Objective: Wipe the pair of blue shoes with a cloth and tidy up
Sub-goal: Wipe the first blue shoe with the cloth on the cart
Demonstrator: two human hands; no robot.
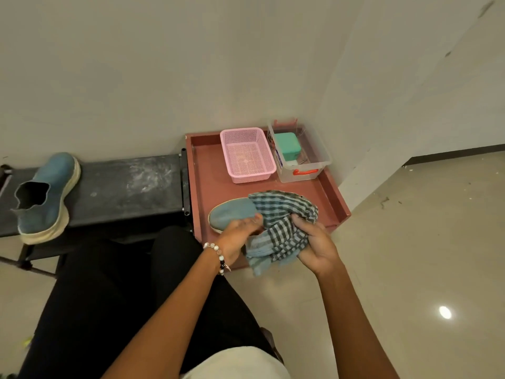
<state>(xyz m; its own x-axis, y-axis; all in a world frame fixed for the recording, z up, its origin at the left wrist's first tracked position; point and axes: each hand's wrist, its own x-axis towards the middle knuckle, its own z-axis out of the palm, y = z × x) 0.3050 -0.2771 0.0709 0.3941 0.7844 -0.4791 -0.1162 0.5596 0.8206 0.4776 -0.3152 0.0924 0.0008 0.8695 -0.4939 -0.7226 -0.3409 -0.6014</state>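
Note:
One blue shoe [232, 214] with a cream sole is held over the red tray [207, 170], its toe pointing left. My left hand [240, 236], with a bead bracelet at the wrist, grips this shoe from below. A checked green and white cloth [281, 222] is draped over the shoe's heel end and hides it. My right hand [317, 247] grips the cloth against the shoe. The second blue shoe [46, 198] lies on the dark bench [123, 187] at the left, toe toward the wall.
A pink mesh basket [247, 154] and a clear lidded box [299, 151] holding a teal object stand at the back of the tray. Walls close in behind and to the right. Tiled floor [410, 242] spreads right. My black-clad legs fill the lower left.

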